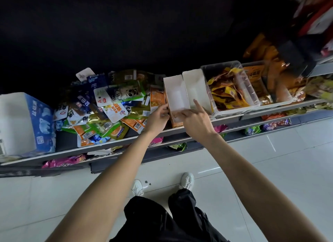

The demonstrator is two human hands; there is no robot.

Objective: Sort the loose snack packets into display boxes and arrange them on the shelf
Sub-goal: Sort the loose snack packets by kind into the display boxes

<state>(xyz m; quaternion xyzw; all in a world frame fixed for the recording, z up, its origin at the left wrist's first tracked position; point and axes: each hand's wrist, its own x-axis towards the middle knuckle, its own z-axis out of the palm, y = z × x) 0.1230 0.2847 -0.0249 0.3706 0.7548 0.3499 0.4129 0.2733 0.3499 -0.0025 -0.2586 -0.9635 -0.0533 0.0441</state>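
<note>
Hands: both are placed at the near end of an empty display box (177, 99) on the shelf (180, 131).
Left hand (158, 118): fingers are curled against the box's near left corner; the wall appears to be pinched, but the exact hold cannot be told.
Right hand (195, 120): index finger is held straight and raised beside the box's right wall, other fingers are bent over the near end; nothing is seen to be grasped.
Display box: white inside, orange outside, set lengthwise at the shelf's front edge.
Second empty box (195, 86): touching the display box on its right.
Loose snack packets (108, 106): heaped just left of the display box.
Blue carton (38, 122): well left of the display box, beyond the heap.
Clear bins (232, 90): right of the second box, filled with yellow and orange packets.
Lower shelf: more packets are seen below the display box.
</note>
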